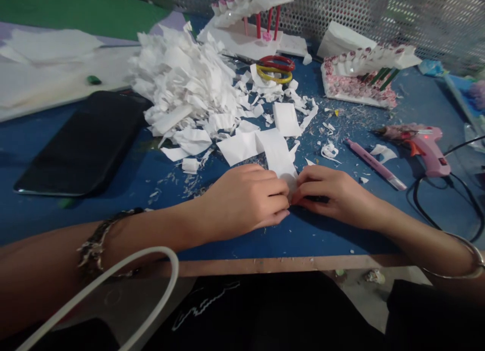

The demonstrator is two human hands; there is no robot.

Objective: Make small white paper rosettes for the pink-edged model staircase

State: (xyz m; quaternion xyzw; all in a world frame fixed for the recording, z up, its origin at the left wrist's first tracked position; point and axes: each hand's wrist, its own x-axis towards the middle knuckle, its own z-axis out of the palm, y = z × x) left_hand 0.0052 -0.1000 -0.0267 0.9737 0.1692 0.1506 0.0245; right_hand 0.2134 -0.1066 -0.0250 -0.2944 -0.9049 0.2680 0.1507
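A white strip of paper [277, 150] runs down to the fingertips of both hands, folded at its upper left. My left hand [252, 200] is closed on the strip's lower end, its fingers curled and the back of the hand upward. Pinching the same end from the other side is my right hand [329, 193], with thumb and forefinger together. The exact fold between the fingertips is hidden. Just beyond the hands lies a small white paper piece [287, 119], with a big heap of paper scraps [189, 78] to its left.
Scissors [275, 69] with red and yellow handles lie behind the scraps. A pink glue gun [426, 144] with a cord and a pink pen [377, 164] are at right. A dark phone [81, 144] lies left. Two paper models [358, 78] stand at the back.
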